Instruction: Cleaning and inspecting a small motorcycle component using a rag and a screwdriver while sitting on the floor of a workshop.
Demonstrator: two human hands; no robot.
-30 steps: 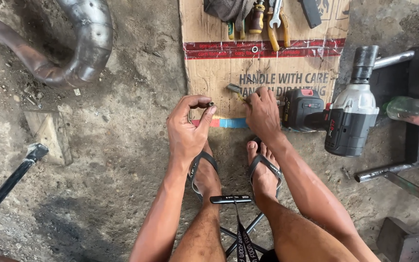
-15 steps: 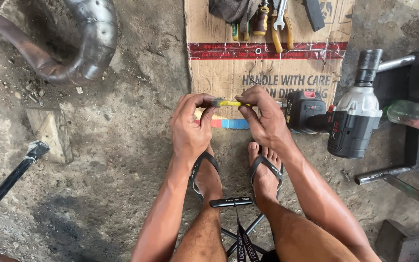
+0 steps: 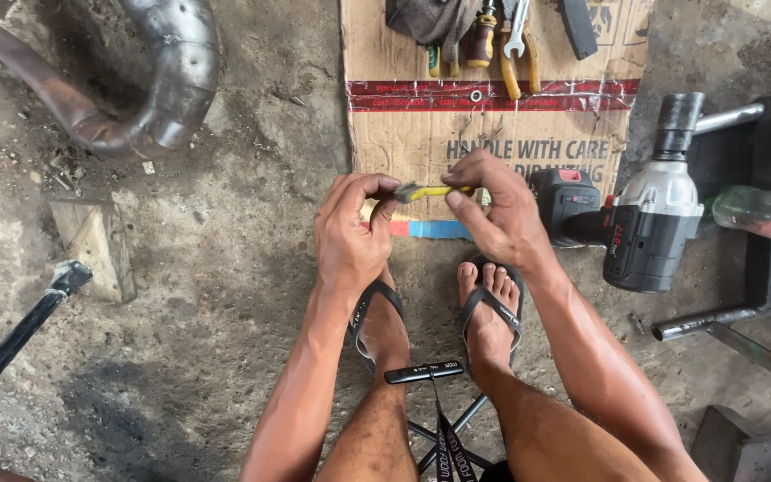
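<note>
**Small yellow tool pinched between both hands**

Our left hand (image 3: 350, 234) and right hand (image 3: 497, 210) each close fingertips on one end of a small yellow-handled tool (image 3: 428, 191), held level between them above the floor. Pinched so lightly, it could slip and drop by our sandalled feet (image 3: 439, 312). Just right of our right hand lies an impact wrench (image 3: 635, 219); beyond the hands, cardboard (image 3: 421, 143) carries hand tools (image 3: 484, 36).
</note>
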